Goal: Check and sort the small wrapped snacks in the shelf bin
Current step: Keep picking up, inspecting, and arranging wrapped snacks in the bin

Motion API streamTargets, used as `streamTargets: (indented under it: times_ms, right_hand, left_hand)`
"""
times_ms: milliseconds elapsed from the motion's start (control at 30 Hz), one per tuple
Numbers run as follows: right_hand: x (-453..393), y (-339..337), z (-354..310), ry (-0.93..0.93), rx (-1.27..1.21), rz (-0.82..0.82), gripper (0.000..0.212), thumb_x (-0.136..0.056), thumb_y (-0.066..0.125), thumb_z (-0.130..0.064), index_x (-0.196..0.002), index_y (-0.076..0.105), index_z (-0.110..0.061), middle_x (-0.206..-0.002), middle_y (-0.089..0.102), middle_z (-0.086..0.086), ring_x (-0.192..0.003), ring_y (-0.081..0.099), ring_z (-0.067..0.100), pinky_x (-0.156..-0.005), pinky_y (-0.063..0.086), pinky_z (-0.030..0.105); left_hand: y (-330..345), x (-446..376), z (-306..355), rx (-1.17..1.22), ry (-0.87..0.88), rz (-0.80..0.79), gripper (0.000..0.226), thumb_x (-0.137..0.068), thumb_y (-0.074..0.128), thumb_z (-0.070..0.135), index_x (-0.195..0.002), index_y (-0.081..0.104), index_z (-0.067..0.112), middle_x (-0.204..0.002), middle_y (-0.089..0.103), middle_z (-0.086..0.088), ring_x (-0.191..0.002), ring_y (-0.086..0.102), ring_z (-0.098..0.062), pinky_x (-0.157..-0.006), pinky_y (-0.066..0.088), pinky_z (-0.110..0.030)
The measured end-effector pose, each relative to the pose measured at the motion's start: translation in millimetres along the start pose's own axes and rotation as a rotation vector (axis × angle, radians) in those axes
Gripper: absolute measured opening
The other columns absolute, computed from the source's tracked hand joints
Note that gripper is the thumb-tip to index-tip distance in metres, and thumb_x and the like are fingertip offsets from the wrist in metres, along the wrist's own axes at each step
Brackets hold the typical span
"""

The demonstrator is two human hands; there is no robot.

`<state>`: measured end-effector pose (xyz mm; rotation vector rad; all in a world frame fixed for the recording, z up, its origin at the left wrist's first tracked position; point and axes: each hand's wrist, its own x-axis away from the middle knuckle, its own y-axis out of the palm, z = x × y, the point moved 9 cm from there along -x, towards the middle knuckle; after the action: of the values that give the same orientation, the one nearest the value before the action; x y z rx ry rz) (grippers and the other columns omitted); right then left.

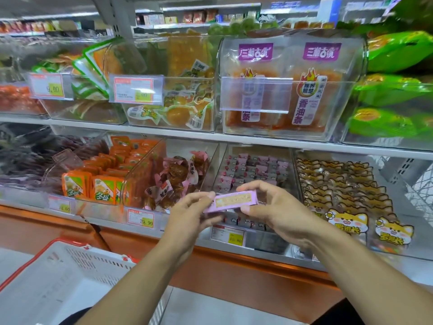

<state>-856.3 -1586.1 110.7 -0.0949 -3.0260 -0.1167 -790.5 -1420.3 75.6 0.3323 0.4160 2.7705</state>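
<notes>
The head view shows a person facing shop shelves, holding one small pink wrapped snack (230,201) in front of the lower shelf. The left hand (187,214) pinches its left end, with the thumb on top and the fingers (210,219) curled beneath; the right hand (276,207) pinches the right end, thumb below and fingers (248,185) arched over the top edge. The snack's long axis runs left to right between the two hands, tilted slightly up toward the right, with its pale label panel facing the camera, which suggests the label is being checked. Directly behind and below it lies the clear shelf bin (293,174) of matching pink and grey wrapped snacks (255,170), just beyond the fingertips of both hands, so either hand could return the snack; the right hand appears a little nearer to the bin's middle. A white basket (70,277) with a red rim sits at lower left, well apart from the hands, nearer the left arm. Price tags (140,219) hang along the shelf edge.
</notes>
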Motion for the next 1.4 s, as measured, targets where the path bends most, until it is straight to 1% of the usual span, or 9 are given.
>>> streamTargets:
  times_ms: [167,267,400,767,967,1067,1167,1333,1400]
  right_hand:
    - [-2,-14,6,0.026,0.027,0.125,0.037,-0.08,0.077,0.008,-0.101,0.074,-0.022,-0.106,0.077,0.006,-0.101,0.071,0.022,-0.092,0.057,0.035]
    - [-3,-17,13,0.098,-0.207,0.147,0.053,-0.073,0.083,-0.009,-0.121,0.061,-0.011,-0.108,0.076,0.014,-0.1,0.074,0.031,-0.087,0.061,0.038]
    - [-1,-12,21,0.209,-0.283,0.11,0.038,-0.088,0.074,-0.028,-0.116,0.067,-0.003,-0.112,0.073,0.021,-0.102,0.073,0.035,-0.08,0.062,0.035]
    - [-8,-31,-6,-0.006,-0.385,0.313,0.032,-0.086,0.072,0.0,-0.115,0.061,0.002,-0.102,0.077,0.014,-0.096,0.075,0.025,-0.083,0.062,0.033]
    - [-21,-88,-53,-0.359,0.251,0.799,0.017,-0.09,0.071,-0.007,-0.096,0.065,-0.022,-0.086,0.067,-0.018,-0.072,0.062,-0.015,-0.069,0.046,0.005]
    - [-56,-96,-57,-0.313,0.538,0.816,0.004,-0.095,0.062,-0.01,-0.097,0.063,-0.014,-0.084,0.065,-0.007,-0.075,0.06,0.003,-0.067,0.045,0.018]
    - [-78,-100,-60,-0.291,0.727,0.91,0.013,-0.098,0.058,-0.012,-0.104,0.065,-0.003,-0.108,0.071,0.014,-0.104,0.065,0.027,-0.089,0.051,0.035]
    - [-105,-91,-53,-0.349,0.861,0.751,0.017,-0.099,0.055,-0.003,-0.111,0.067,0.001,-0.114,0.071,0.018,-0.106,0.065,0.031,-0.069,0.035,0.016]
    - [-117,-91,-46,-0.295,0.891,0.685,0.022,-0.098,0.054,0.001,-0.115,0.066,-0.001,-0.118,0.068,0.014,-0.109,0.064,0.027,-0.078,0.039,0.019]
  left_hand:
    - [3,3,12,-0.115,0.144,0.001,0.025,-0.084,0.074,-0.005,-0.106,0.068,0.005,-0.102,0.077,-0.011,-0.094,0.075,-0.023,-0.075,0.062,-0.029]
    - [8,9,24,-0.181,0.255,-0.021,0.037,-0.077,0.077,-0.014,-0.107,0.068,0.005,-0.093,0.076,0.008,-0.089,0.075,-0.01,-0.07,0.057,-0.018]
    - [9,11,27,-0.26,0.334,-0.044,0.042,-0.074,0.073,-0.022,-0.104,0.068,0.007,-0.098,0.076,0.005,-0.097,0.074,-0.013,-0.074,0.058,-0.022]
    - [23,5,26,-0.41,0.429,0.026,0.04,-0.076,0.08,-0.011,-0.104,0.068,0.015,-0.098,0.076,0.003,-0.091,0.073,-0.006,-0.074,0.059,-0.021]
    - [60,2,22,-0.883,0.59,-0.027,0.041,-0.088,0.076,0.018,-0.125,0.062,0.028,-0.129,0.059,0.015,-0.117,0.052,0.005,-0.102,0.037,-0.008]
    - [80,-2,7,-1.104,0.621,-0.135,0.039,-0.095,0.066,0.031,-0.133,0.059,0.026,-0.141,0.052,0.011,-0.123,0.04,0.005,-0.098,0.014,0.007]
    - [87,-10,-8,-1.25,0.612,-0.183,0.044,-0.098,0.06,0.039,-0.139,0.054,0.025,-0.148,0.046,0.004,-0.136,0.035,-0.009,-0.109,0.017,-0.013]
    - [89,-21,-13,-1.33,0.628,-0.17,0.045,-0.097,0.059,0.044,-0.136,0.057,0.023,-0.14,0.051,0.001,-0.132,0.039,-0.017,-0.112,0.029,-0.03]
    - [89,-24,-13,-1.344,0.633,-0.171,0.047,-0.096,0.06,0.046,-0.136,0.058,0.023,-0.138,0.053,0.001,-0.13,0.04,-0.018,-0.111,0.03,-0.031]
